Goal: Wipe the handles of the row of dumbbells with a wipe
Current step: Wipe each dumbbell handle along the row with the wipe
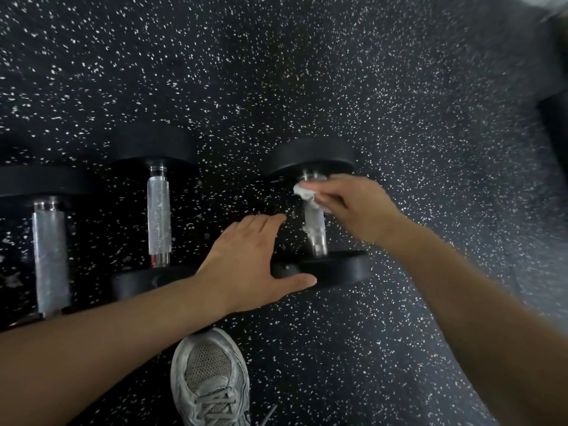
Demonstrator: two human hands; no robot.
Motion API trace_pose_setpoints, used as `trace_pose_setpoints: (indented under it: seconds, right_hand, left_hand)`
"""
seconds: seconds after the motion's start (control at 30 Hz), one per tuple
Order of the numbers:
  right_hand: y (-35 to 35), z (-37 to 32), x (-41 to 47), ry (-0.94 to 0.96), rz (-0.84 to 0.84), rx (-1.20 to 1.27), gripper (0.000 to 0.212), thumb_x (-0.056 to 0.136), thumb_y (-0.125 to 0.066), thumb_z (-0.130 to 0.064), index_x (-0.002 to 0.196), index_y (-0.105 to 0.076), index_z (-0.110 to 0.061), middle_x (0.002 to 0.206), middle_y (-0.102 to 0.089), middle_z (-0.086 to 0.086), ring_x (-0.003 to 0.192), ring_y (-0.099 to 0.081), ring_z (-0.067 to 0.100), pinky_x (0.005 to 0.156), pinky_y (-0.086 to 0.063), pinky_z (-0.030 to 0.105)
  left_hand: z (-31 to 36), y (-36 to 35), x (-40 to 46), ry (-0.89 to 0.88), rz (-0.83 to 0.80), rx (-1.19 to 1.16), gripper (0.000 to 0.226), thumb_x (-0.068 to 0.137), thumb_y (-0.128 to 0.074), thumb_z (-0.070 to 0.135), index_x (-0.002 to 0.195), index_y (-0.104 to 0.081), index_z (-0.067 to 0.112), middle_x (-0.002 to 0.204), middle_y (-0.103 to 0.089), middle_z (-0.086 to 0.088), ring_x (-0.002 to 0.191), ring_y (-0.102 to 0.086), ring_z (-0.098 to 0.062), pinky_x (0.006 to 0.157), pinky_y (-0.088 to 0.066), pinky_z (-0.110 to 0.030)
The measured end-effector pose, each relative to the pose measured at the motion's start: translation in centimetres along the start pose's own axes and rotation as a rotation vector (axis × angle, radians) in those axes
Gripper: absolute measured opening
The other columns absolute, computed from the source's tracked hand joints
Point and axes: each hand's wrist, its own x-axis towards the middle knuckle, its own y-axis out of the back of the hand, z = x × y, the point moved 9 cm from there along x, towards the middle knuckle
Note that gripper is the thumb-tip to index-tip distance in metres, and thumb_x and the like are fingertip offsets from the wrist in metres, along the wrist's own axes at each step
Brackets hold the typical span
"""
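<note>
Three black dumbbells with knurled silver handles lie in a row on the speckled floor. My right hand [353,207] presses a crumpled white wipe [307,192] onto the upper part of the right dumbbell's handle [316,232]. My left hand [246,259] rests flat with spread fingers against the near head [335,269] of that same dumbbell, thumb along its edge. The middle dumbbell's handle [159,213] and the left dumbbell's handle [50,259] lie bare, and my left forearm crosses their near ends.
The black rubber floor [338,72] with white flecks stretches all around. A grey mesh sneaker [212,379] stands just below the dumbbells, near my left forearm. A dark object [556,124] sits at the right edge.
</note>
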Motion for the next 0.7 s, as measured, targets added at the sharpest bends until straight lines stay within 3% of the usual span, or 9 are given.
trace_pose_setpoints:
  seconds: [0.07,0.2,0.27,0.37,0.4,0.47,0.57,0.63,0.7]
  right_hand:
    - [-0.1,-0.2,0.6,0.012,0.056,-0.172,0.037,0.105,-0.043,-0.038,0.139,-0.055,-0.047,0.135,-0.065,-0.015,0.106,-0.069,0.017,0.086,-0.058,0.039]
    - [-2.0,0.9,-0.8,0.049,-0.156,-0.185,0.036,0.105,-0.047,-0.037,0.138,-0.056,-0.047,0.134,-0.063,-0.016,0.115,-0.064,0.016,0.099,-0.052,0.04]
    - [-3.2,1.8,-2.6,0.025,-0.329,-0.162,0.035,0.103,-0.052,-0.036,0.134,-0.059,-0.049,0.13,-0.065,-0.014,0.113,-0.063,0.013,0.103,-0.05,0.041]
    - [-3.6,2.4,-3.9,-0.041,-0.507,-0.042,0.029,0.1,-0.06,-0.028,0.123,-0.07,-0.041,0.11,-0.07,-0.012,0.098,-0.065,0.01,0.098,-0.051,0.039]
    - [-3.2,2.3,-3.7,-0.05,-0.497,0.012,0.027,0.1,-0.06,-0.027,0.122,-0.071,-0.039,0.108,-0.071,-0.011,0.095,-0.065,0.009,0.097,-0.052,0.038]
    - [-1.4,2.5,-2.2,-0.064,-0.301,0.052,0.03,0.1,-0.054,-0.032,0.126,-0.067,-0.04,0.117,-0.072,-0.01,0.094,-0.064,0.007,0.093,-0.053,0.032]
    - [0.5,3.1,-0.6,-0.074,-0.039,-0.165,0.034,0.105,-0.043,-0.039,0.135,-0.057,-0.049,0.133,-0.065,-0.012,0.09,-0.064,0.008,0.082,-0.056,0.031]
    - [-0.5,3.5,-0.6,-0.043,-0.074,-0.239,0.035,0.106,-0.042,-0.038,0.136,-0.056,-0.049,0.136,-0.064,-0.012,0.108,-0.067,0.015,0.09,-0.057,0.038]
    - [-1.3,3.8,-1.3,-0.026,-0.175,-0.191,0.034,0.104,-0.047,-0.037,0.134,-0.059,-0.046,0.134,-0.065,-0.014,0.112,-0.063,0.012,0.1,-0.053,0.039]
  left_hand:
    - [0.4,0.1,0.5,-0.002,0.01,0.012,0.115,0.074,-0.037,0.096,0.16,-0.016,0.023,0.161,-0.034,0.003,0.15,-0.028,-0.017,0.126,-0.023,-0.042]
    - [1.3,-0.3,1.2,-0.01,0.016,0.049,0.111,0.079,-0.04,0.091,0.16,-0.015,0.02,0.162,-0.032,0.001,0.15,-0.027,-0.018,0.125,-0.021,-0.038]
    - [1.7,-0.8,1.6,0.015,-0.006,0.039,0.113,0.078,-0.041,0.091,0.16,-0.014,0.019,0.164,-0.03,0.0,0.151,-0.025,-0.018,0.125,-0.019,-0.038]
    - [2.1,-1.2,2.1,0.065,-0.009,0.012,0.118,0.073,-0.043,0.093,0.161,-0.016,0.018,0.162,-0.033,0.0,0.15,-0.028,-0.019,0.124,-0.019,-0.038]
    - [2.3,-1.3,2.3,0.068,-0.004,0.016,0.119,0.072,-0.043,0.094,0.16,-0.017,0.018,0.161,-0.035,0.0,0.149,-0.03,-0.019,0.124,-0.02,-0.039]
    - [2.8,-1.4,2.6,0.069,-0.006,0.027,0.119,0.071,-0.042,0.095,0.159,-0.018,0.018,0.16,-0.036,0.0,0.148,-0.031,-0.02,0.123,-0.022,-0.04]
    - [3.3,-1.5,3.0,0.08,-0.016,0.053,0.121,0.071,-0.042,0.095,0.16,-0.016,0.018,0.161,-0.034,-0.001,0.149,-0.03,-0.021,0.124,-0.021,-0.042]
    - [3.4,-1.5,3.2,0.086,-0.011,0.068,0.123,0.07,-0.042,0.097,0.16,-0.016,0.017,0.161,-0.035,-0.002,0.148,-0.031,-0.022,0.123,-0.022,-0.043]
    - [3.3,-1.6,3.3,0.096,-0.024,0.074,0.124,0.069,-0.042,0.097,0.16,-0.015,0.017,0.161,-0.034,-0.002,0.148,-0.031,-0.023,0.123,-0.022,-0.044]
